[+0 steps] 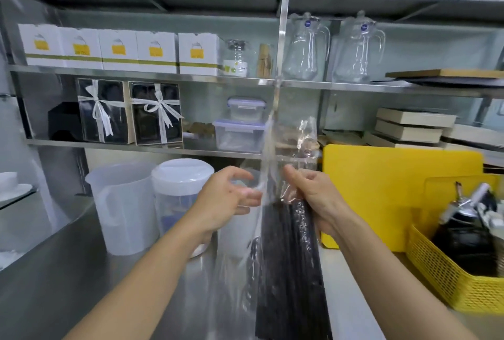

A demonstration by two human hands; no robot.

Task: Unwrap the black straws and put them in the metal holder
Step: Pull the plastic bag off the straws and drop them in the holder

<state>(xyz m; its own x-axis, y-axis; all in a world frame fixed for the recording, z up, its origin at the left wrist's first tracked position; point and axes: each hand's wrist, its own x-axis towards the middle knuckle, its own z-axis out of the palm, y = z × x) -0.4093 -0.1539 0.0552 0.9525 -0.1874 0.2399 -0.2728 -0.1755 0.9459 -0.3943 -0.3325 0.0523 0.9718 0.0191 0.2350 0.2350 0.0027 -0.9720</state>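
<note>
A bundle of long black straws [291, 271] stands upright in a clear plastic wrapper [305, 143] at the centre of the view. My right hand [313, 197] grips the bundle near its top, with the torn wrapper bunched above my thumb. My left hand [226, 197] is just left of the bundle, fingers curled and pinching a loose flap of the clear plastic [261, 184]. The straws' lower ends run out of the frame at the bottom. I cannot pick out a metal holder with certainty; part of a metal cylinder may sit behind the wrapper.
A translucent measuring jug [122, 206] and a lidded white container [180, 195] stand on the steel counter [68, 271] at left. A yellow cutting board [395, 184] leans at right beside a yellow mesh basket [450, 279] with bottles. Steel shelves [136, 145] with boxes and glass jugs rise behind.
</note>
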